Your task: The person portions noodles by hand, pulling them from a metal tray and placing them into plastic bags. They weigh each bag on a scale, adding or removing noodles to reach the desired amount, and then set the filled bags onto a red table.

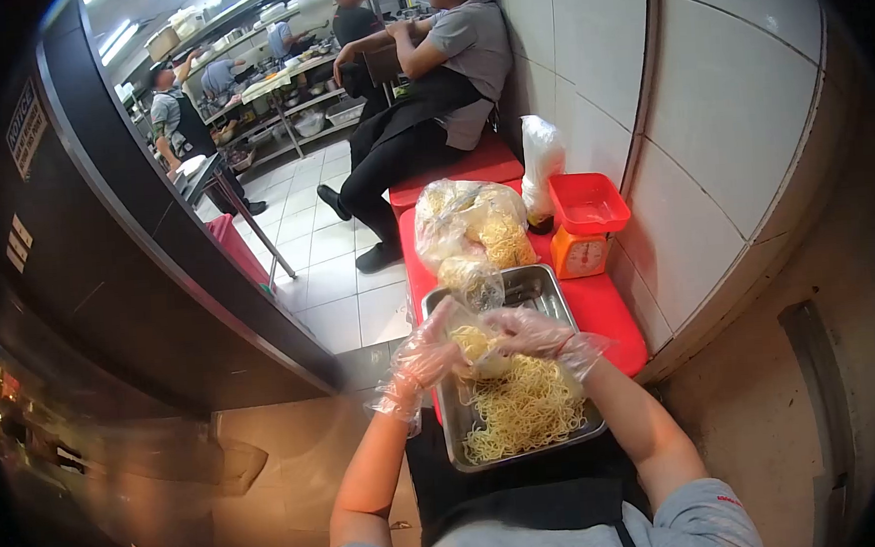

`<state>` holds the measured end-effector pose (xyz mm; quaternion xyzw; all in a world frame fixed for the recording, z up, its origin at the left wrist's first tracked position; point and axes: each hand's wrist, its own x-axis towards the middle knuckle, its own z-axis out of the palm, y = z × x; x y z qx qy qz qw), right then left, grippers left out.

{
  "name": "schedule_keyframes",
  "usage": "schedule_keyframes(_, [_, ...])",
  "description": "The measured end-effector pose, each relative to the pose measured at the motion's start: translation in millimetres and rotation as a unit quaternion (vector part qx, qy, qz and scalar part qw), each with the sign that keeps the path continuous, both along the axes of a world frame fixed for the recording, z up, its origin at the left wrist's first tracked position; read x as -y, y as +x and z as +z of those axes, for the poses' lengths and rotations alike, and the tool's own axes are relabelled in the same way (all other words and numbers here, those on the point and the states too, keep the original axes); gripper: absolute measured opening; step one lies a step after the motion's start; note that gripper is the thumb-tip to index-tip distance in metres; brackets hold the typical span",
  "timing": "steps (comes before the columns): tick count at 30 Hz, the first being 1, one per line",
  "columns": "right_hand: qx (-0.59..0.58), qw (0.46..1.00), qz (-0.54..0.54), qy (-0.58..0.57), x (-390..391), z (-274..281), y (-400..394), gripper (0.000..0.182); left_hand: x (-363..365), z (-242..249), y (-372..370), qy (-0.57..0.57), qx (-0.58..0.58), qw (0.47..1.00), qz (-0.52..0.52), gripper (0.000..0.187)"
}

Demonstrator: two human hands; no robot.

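Both my hands wear clear plastic gloves and meet over a steel tray (544, 287) of yellow noodles (521, 414). My left hand (424, 354) and my right hand (526, 330) together grip a small clear bag of noodles (477, 346) above the tray. A filled small bag (470, 280) lies at the tray's far end. Behind it sits a large clear bag of noodles (474, 221).
The tray rests on a red counter (610, 313) along a tiled wall. An orange kitchen scale (583, 224) with a red pan stands at the right, beside a white plastic bag (541, 157). A person sits on the counter's far end (427, 94). Other people work at steel tables beyond.
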<state>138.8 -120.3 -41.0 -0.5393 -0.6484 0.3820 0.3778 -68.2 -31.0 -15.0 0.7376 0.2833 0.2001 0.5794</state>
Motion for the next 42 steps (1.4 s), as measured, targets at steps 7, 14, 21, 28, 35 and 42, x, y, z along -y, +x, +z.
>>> schedule_keyframes(7, [0.081, 0.96, -0.024, 0.266, -10.9, 1.8, -8.6, 0.037, 7.3, -25.8, 20.2, 0.18, -0.074, 0.981, -0.014, 0.053])
schedule_keyframes(14, [0.07, 0.969, -0.078, 0.224, -11.9, 30.3, -23.7, 0.018, 16.1, -2.7, 21.0, 0.199, -0.061, 0.978, -0.005, 0.028])
schedule_keyframes(21, [-0.211, 0.953, -0.215, 0.01, -6.2, 11.5, 28.6, 0.025, -6.9, -17.8, -0.7, 0.137, -0.093, 0.986, -0.009, 0.043])
schedule_keyframes(28, [0.371, 0.908, -0.082, -0.177, 11.0, -102.2, 38.8, 0.065, -16.2, 0.9, 7.7, 0.093, -0.162, 0.979, -0.086, 0.077])
schedule_keyframes(35, [0.311, 0.919, -0.168, -0.174, 35.7, -115.3, 9.3, 0.07, -38.3, 107.9, 86.0, 0.074, -0.079, 0.982, -0.157, 0.064])
schedule_keyframes(42, [0.29, 0.931, -0.131, -0.178, 31.8, -122.3, 20.4, 0.07, -42.9, 211.8, 201.4, 0.007, 0.127, 0.968, -0.214, 0.055])
